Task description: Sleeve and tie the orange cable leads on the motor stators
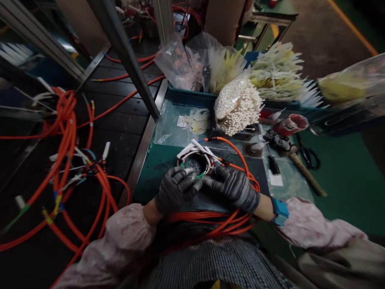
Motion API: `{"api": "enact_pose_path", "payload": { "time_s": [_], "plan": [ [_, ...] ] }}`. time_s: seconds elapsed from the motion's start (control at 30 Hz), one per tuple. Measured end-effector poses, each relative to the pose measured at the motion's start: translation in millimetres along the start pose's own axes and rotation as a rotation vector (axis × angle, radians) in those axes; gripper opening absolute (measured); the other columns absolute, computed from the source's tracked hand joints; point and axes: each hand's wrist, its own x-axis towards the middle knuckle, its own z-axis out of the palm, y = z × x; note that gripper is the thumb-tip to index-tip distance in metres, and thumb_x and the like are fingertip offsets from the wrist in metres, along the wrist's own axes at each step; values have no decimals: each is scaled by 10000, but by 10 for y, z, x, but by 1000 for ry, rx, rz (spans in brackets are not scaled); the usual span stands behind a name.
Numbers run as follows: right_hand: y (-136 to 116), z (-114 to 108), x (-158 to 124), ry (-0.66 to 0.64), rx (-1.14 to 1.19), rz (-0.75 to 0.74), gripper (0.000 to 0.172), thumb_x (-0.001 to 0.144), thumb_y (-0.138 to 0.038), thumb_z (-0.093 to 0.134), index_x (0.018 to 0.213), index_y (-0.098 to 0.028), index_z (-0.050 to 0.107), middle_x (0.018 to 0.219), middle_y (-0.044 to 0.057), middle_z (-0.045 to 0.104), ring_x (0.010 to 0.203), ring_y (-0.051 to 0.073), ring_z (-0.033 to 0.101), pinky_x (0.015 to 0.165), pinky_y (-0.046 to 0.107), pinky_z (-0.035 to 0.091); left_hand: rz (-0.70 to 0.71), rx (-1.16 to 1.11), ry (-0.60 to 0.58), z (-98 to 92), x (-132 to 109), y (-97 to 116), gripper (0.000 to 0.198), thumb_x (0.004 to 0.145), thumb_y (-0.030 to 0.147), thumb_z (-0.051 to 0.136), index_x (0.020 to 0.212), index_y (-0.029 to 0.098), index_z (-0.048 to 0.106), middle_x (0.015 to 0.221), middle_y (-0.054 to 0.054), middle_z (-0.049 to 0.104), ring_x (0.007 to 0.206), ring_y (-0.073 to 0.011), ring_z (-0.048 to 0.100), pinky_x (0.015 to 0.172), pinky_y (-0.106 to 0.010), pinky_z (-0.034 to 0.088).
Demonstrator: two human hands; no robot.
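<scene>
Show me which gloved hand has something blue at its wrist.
The right hand: a blue band goes around its wrist. The left hand shows only bare skin there.

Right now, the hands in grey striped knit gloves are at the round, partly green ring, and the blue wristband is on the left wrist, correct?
No: the head view shows the blue wristband on the right wrist. The gloved left hand and right hand are at the ring.

Legible inscriptions: none. One white label [182,121] with small dark print, at the clear plastic bag [164,122]: too small to read. One white paper slip [276,180], beside a black-handled tool [273,165]: wording indistinguishable.
</scene>
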Motion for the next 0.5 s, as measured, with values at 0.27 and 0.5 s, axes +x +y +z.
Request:
{"api": "enact_pose_path", "payload": {
  "time_s": [0.27,0.5],
  "plan": [
    [832,-682,100,587,-182,-94,164,1035,-334,638,1104,-253,762,1074,97,716,1007,278,691,922,483,587,-181,-4,108,175,-18,140,235,867,129,633,1075,234,601,1161,-97,770,1269,-291,708,1126,-540,518],
    [1325,-880,333,693,-369,109,277,903,-517,797,953,-244,801,1035,139,725,1064,352,672,1020,614,527,-237,-87,108,256,10,103,247,930,321,764,1063,273,561,1042,-6,799,1138,-272,769,1168,-597,479]
  ]
}}
